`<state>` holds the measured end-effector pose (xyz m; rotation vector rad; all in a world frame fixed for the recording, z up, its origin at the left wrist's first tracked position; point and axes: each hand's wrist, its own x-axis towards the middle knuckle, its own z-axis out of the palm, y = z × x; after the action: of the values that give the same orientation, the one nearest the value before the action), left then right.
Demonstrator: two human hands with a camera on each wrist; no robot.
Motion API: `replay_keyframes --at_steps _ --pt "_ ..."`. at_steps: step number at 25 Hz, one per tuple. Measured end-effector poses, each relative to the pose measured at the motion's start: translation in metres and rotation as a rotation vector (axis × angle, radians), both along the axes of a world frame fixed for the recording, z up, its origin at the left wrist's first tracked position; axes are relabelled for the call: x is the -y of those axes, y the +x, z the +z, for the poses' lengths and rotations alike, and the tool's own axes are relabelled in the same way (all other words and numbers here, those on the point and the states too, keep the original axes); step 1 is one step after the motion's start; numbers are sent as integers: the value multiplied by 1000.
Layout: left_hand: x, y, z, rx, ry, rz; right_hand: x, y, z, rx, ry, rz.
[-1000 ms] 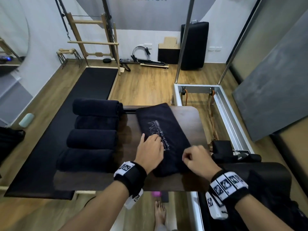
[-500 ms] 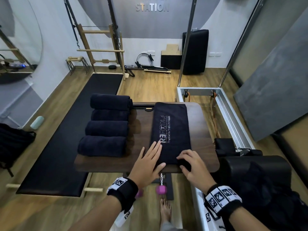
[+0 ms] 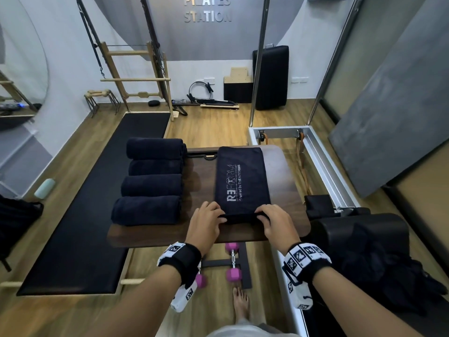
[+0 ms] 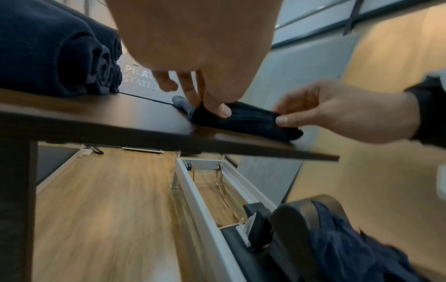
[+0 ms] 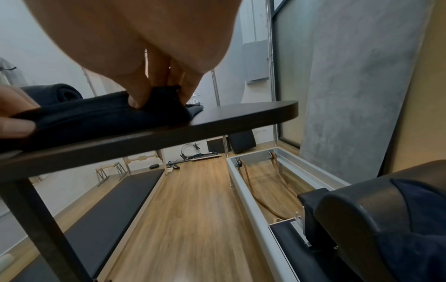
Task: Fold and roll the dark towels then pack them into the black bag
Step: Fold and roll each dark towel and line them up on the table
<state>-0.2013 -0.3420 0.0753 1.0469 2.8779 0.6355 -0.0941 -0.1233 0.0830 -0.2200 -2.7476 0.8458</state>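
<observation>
Four rolled towels (image 3: 150, 181) in row on dark table (image 3: 201, 176), left of folded towel (image 3: 241, 178) (white lettering up). My left hand (image 3: 206, 222) and right hand (image 3: 277, 222) curl over its near edge. Left wrist view: thumb and fingers (image 4: 220, 108) pinch rolled edge. Right wrist view: fingers (image 5: 137, 97) clamp same edge.

Wall lettering (image 3: 207, 9): top row being cropped by the head view's upper edge.
Folded towel (image 3: 242, 181): near end lying hidden under both hands' fingers (image 3: 263, 213).
Black bag (image 3: 17, 220): being cut off at the left edge.
Dumbbells (image 3: 232, 261): partly hiding beneath the table (image 3: 150, 233).
Floor in the left wrist view: blurring.
</observation>
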Motion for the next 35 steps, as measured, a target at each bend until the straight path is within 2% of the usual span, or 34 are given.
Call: replay_keyframes --at_steps 3,7,9,11,14,16,20,24,27,29,32,35 --pt "-16 -9 8 142 -15 97 3 2 -2 -1 79 8" --pt "-28 -22 19 230 -152 113 6 5 -10 48 298 81" --pt "-30 -26 23 273 -179 117 6 2 -13 -30 366 92" --pt "-29 -28 27 315 -184 118 6 -3 -13 -76 385 101" --pt "-26 -27 31 363 -132 104 4 -14 -7 -39 356 58" --pt "-24 -23 32 329 -122 65 2 -26 -1 72 369 19" --pt "-18 -13 25 90 -76 -11 -1 -48 12 332 369 12" --pt "-14 -17 17 95 -1 -30 0 -56 20 434 336 -4" --pt "-19 -24 15 250 74 106 -4 -54 19 372 238 4" --pt "-26 -30 16 306 10 158 -9 -47 16 261 195 9" --pt "-34 -40 21 301 -126 164 -10 -32 11 29 299 56" --pt "-38 -51 24 339 -177 163 -12 -20 4 -1 423 122"
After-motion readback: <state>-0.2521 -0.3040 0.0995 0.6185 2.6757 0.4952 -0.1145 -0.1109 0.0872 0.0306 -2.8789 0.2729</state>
